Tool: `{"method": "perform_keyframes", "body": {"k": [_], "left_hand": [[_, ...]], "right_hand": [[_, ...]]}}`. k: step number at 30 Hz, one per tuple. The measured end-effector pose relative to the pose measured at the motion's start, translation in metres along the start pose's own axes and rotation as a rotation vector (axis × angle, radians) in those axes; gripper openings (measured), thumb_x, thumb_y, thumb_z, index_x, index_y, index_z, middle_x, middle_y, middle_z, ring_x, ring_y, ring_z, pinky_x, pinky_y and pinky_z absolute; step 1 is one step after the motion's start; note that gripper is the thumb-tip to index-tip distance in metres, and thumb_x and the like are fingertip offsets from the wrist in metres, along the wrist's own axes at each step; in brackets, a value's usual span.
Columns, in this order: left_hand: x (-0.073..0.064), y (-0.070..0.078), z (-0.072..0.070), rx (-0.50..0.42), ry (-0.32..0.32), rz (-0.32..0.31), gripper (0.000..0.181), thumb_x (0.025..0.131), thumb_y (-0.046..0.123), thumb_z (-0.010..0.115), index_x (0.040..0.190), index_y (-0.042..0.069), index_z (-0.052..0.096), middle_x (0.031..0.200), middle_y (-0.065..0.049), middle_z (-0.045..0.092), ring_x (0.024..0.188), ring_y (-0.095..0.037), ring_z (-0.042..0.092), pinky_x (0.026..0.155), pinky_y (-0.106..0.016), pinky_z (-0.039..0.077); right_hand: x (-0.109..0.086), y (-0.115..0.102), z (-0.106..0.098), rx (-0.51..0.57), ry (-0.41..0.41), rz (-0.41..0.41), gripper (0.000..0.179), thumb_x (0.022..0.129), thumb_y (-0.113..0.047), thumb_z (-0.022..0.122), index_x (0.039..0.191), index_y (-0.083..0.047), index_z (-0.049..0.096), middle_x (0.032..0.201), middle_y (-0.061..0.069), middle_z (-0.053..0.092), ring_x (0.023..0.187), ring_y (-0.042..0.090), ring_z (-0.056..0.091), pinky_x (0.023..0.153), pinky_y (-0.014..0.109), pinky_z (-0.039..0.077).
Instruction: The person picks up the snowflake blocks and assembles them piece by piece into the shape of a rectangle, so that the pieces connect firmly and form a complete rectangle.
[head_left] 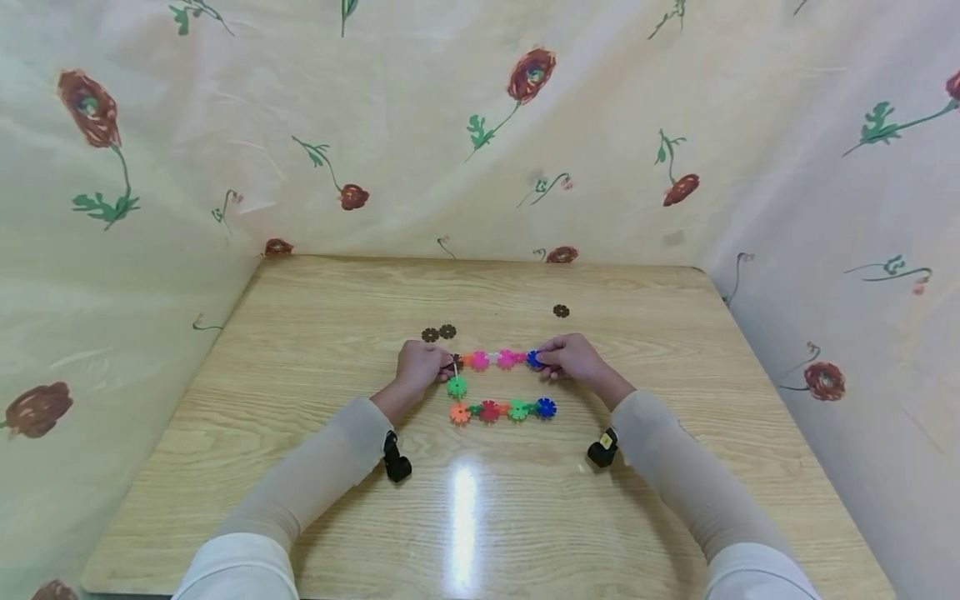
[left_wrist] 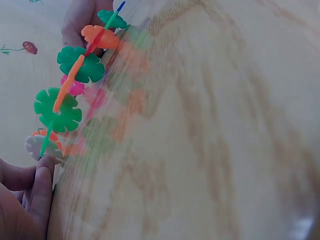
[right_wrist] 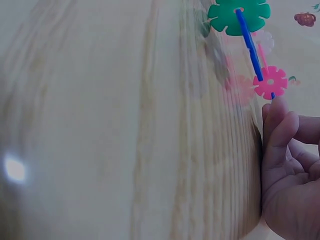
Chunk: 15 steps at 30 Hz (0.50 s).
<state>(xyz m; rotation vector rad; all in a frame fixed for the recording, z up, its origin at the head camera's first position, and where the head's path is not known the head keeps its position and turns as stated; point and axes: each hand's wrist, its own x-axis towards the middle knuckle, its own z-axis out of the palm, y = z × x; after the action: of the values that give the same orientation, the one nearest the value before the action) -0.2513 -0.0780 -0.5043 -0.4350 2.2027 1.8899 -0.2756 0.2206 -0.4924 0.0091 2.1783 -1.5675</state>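
Note:
Colourful notched plastic discs are linked into a chain with three sides, open toward the right. At its far left corner my left hand [head_left: 422,367] pinches a brown disc [head_left: 456,362]. My right hand [head_left: 577,360] pinches the blue disc [head_left: 532,359] ending the far row, where pink discs [head_left: 481,360] alternate with discs seen edge-on. A green disc [head_left: 457,386] links down to the orange disc [head_left: 460,412] at the near corner. The near row ends in another blue disc [head_left: 546,407]. In the left wrist view, fingertips meet a white disc [left_wrist: 37,148].
Two loose brown discs [head_left: 447,331] lie beyond my left hand, and another brown disc [head_left: 561,311] lies farther back to the right. The wood-grain table [head_left: 337,533] meets a flower-printed sheet [head_left: 420,150] at its back. Black wrist cameras [head_left: 397,467] hang under both forearms.

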Motion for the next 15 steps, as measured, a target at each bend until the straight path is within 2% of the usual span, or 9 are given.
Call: {"method": "perform_keyframes", "body": {"k": [15], "left_hand": [[-0.003, 0.001, 0.003, 0.054, 0.025, 0.036, 0.012, 0.093, -0.001, 0.065, 0.091, -0.003, 0.077, 0.082, -0.014, 0.074, 0.059, -0.013, 0.067, 0.051, -0.021, 0.057]], "right_hand": [[0.002, -0.002, 0.011, 0.085, 0.06, -0.004, 0.021, 0.097, 0.001, 0.063, 0.113, 0.014, 0.063, 0.082, 0.014, 0.074, 0.069, 0.018, 0.073, 0.061, 0.025, 0.061]]}}
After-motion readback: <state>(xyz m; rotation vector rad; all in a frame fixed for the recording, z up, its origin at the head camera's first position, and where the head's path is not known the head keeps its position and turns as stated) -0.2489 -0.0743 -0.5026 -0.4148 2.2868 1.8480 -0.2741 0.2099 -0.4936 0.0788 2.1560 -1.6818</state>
